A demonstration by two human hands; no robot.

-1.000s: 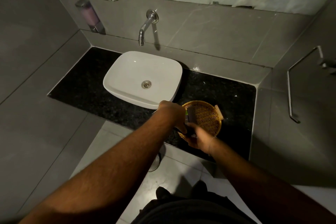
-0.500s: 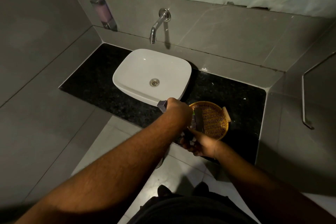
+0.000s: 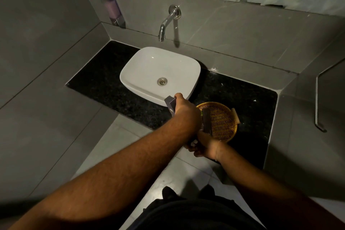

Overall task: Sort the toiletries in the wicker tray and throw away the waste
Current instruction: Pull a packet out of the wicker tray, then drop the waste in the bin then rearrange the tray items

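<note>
A round wicker tray point(image 3: 222, 123) sits on the black counter point(image 3: 104, 82) to the right of the basin. My left hand point(image 3: 184, 110) is closed around a dark grey box point(image 3: 170, 105), held upright just left of the tray's rim. My right hand point(image 3: 203, 144) is at the tray's near edge, gripping another dark flat packet point(image 3: 206, 121) that stands up over the tray's left side. A small tan piece point(image 3: 235, 116) pokes out at the tray's right rim. A bit of green shows between my left hand and the packet.
A white basin point(image 3: 160, 73) stands on the counter under a chrome wall tap point(image 3: 166, 22). A soap dispenser point(image 3: 112, 8) hangs on the wall at the left. A metal rail point(image 3: 317, 102) runs down the right wall. Grey floor tiles lie below.
My left hand has lifted the dark box up and to the left, out from the tray's edge. My right hand stays at the tray's near rim with its packet.
</note>
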